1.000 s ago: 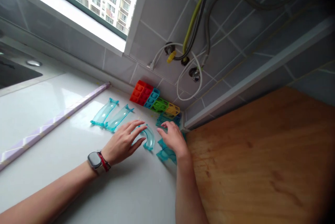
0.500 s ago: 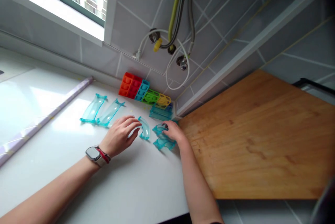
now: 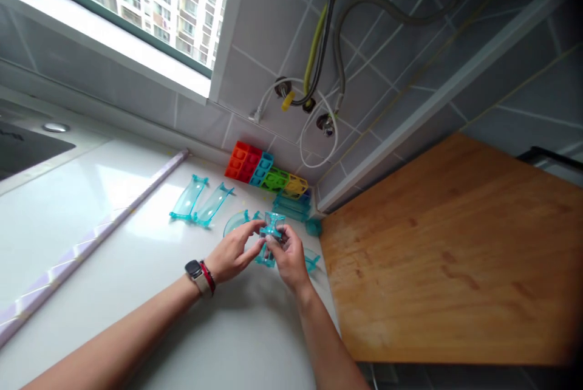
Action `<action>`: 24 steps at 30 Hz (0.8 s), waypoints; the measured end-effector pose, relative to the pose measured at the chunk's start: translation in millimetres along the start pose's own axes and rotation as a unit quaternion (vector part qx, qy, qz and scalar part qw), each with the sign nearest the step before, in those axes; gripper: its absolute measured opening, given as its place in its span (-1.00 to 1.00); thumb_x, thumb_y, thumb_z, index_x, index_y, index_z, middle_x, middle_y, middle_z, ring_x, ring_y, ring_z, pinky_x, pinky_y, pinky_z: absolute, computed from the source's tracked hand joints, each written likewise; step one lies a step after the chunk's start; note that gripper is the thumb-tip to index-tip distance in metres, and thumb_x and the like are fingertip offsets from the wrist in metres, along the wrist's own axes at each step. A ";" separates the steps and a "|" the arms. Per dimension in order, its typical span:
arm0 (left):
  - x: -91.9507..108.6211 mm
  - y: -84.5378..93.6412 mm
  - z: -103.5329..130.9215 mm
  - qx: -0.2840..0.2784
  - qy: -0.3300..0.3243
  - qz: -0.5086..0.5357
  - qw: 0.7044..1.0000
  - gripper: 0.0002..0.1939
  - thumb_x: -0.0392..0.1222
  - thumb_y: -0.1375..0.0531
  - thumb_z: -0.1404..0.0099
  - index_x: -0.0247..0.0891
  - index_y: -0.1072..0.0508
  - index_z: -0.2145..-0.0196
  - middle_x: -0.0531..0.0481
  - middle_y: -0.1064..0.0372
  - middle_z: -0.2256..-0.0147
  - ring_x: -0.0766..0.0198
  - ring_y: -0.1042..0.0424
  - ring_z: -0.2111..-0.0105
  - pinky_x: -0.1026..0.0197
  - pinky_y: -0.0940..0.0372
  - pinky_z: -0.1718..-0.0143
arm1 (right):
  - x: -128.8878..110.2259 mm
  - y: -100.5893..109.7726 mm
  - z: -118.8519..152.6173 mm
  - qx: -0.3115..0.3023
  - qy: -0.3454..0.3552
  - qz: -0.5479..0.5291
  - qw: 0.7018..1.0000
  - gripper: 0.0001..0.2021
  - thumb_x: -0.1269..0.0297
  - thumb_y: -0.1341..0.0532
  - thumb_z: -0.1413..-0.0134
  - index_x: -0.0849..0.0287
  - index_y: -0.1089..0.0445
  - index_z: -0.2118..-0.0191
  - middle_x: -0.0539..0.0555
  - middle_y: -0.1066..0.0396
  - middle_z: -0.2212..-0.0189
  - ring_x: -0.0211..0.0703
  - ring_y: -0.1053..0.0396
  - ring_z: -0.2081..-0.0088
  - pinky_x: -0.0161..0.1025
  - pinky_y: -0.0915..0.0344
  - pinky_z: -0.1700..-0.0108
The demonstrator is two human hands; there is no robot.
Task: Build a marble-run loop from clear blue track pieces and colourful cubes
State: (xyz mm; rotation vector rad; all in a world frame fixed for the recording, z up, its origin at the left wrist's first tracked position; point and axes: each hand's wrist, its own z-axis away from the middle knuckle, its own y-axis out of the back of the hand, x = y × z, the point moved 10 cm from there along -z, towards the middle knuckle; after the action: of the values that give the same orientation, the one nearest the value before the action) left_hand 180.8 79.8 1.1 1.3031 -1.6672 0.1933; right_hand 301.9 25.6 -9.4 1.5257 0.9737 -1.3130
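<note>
Both hands meet at a translucent blue toy track piece (image 3: pixel 273 224), held up above the white counter. My right hand (image 3: pixel 290 259) grips it from the right, thumb in front. My left hand (image 3: pixel 234 251) pinches its left side between thumb and fingertips. Beneath and around the hands lie more blue pieces, partly hidden: a curved track (image 3: pixel 234 222) behind my left hand and another piece (image 3: pixel 312 260) right of my right hand. Two straight blue track pieces, one on the left (image 3: pixel 189 198) and one beside it (image 3: pixel 213 205), lie farther left.
Red, blue, green and yellow toy blocks (image 3: pixel 248 162) stand in a row against the tiled wall. Stacked blue tracks (image 3: pixel 291 205) sit in the corner. A long pale strip (image 3: pixel 98 238) crosses the counter at left. A wooden board (image 3: pixel 455 256) rises at right. Hoses (image 3: pixel 341 44) hang above.
My right hand has lifted a blue track piece and moved left with it. My left hand has come to the same piece. The view has shifted, showing a sink edge at left.
</note>
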 end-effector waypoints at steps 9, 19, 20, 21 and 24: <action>4.2 -15.2 0.2 -0.110 -0.005 -0.090 0.990 -0.69 -0.20 -0.19 -0.27 -0.19 -0.40 0.01 -0.04 -0.46 0.25 0.18 -0.46 0.36 0.14 -0.35 0.32 | 30.4 30.7 78.0 0.022 -0.029 0.234 0.971 -0.61 0.13 -0.33 -0.13 -0.01 -0.41 -0.09 0.09 -0.52 0.22 0.00 -0.46 0.25 -0.03 -0.46 0.12; -9.5 -28.9 5.4 -0.184 0.010 -0.278 0.943 -0.61 -0.07 -0.23 -0.31 -0.10 -0.49 -0.08 -0.08 -0.53 0.22 0.04 -0.54 0.31 0.11 -0.31 0.37 | 31.6 58.6 110.5 0.009 -0.054 0.367 0.929 -0.27 -0.05 -0.35 -0.12 0.04 -0.23 -0.35 0.21 -0.46 -0.10 0.11 -0.50 0.04 0.04 -0.41 -0.09; -8.7 -30.1 5.7 -0.195 0.004 -0.283 0.939 -0.61 -0.06 -0.23 -0.31 -0.08 -0.50 -0.09 -0.08 -0.54 0.20 0.03 -0.54 0.29 0.11 -0.32 0.36 | 24.9 59.3 108.3 0.004 -0.039 0.375 0.926 -0.26 -0.09 -0.34 -0.14 0.03 -0.23 -0.36 0.21 -0.43 -0.13 0.12 -0.48 -0.01 0.03 -0.40 -0.11; -8.0 -30.9 5.6 -0.204 0.000 -0.286 0.936 -0.60 -0.05 -0.24 -0.31 -0.08 -0.50 -0.09 -0.08 -0.54 0.19 0.03 -0.55 0.27 0.11 -0.33 0.35 | 16.6 61.7 104.9 0.004 -0.022 0.386 0.922 -0.29 -0.11 -0.32 -0.16 0.03 -0.24 -0.35 0.21 -0.41 -0.14 0.14 -0.45 -0.07 0.03 -0.39 -0.13; -5.4 -30.8 4.0 -0.224 -0.010 -0.291 0.930 -0.57 0.04 -0.27 -0.31 -0.09 -0.50 -0.09 -0.10 -0.53 0.17 0.00 -0.54 0.21 0.09 -0.36 0.31 | -10.2 82.1 87.6 0.043 0.033 0.425 0.904 -0.53 0.02 -0.24 -0.31 0.06 -0.36 -0.25 0.20 -0.42 -0.09 0.10 -0.38 -0.14 -0.01 -0.32 -0.20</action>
State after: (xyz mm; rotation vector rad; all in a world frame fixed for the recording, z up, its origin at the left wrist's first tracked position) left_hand 203.2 68.0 -17.8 1.3733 -1.1733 -0.5280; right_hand 351.2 -83.3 5.6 1.7705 0.1979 -0.6726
